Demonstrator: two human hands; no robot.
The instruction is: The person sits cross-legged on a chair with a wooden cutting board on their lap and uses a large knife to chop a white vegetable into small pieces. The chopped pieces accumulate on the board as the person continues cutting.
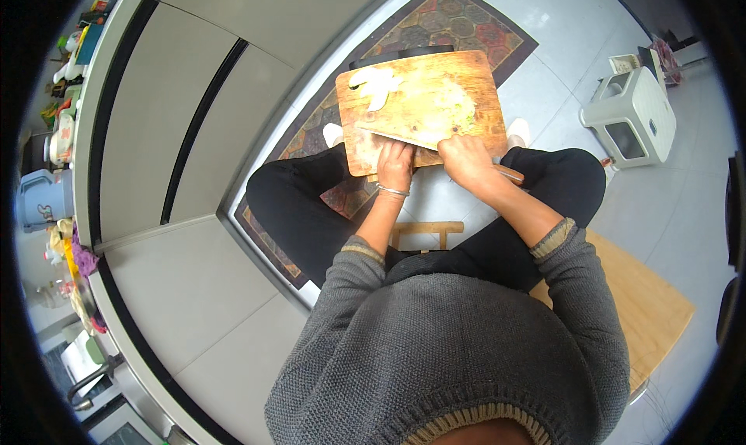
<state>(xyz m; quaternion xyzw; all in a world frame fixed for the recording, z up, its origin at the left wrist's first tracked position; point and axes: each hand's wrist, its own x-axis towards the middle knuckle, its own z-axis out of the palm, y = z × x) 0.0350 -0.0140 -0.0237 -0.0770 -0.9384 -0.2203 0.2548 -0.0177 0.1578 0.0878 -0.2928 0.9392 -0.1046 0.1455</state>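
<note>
A wooden cutting board (431,67) lies before me, between my knees. My right hand (466,158) is closed around a kitchen knife (402,138), its blade reaching left across the board's near half and its wooden handle end showing behind my wrist. Beside the blade, my left hand (396,164) rests at the board's near edge with fingers curled; whatever lies under them is hidden. Pale sliced pieces (379,88) of food sit at the board's far left. Finely chopped, pale green bits (457,108) are heaped on the right side.
Below the board is a patterned rug (454,22) on a tiled floor. A white plastic stool (632,121) stands at the right. Flat cabinet fronts (175,95) run along the left, under a counter crowded with kitchen items. A wooden panel (635,305) extends beside my right arm.
</note>
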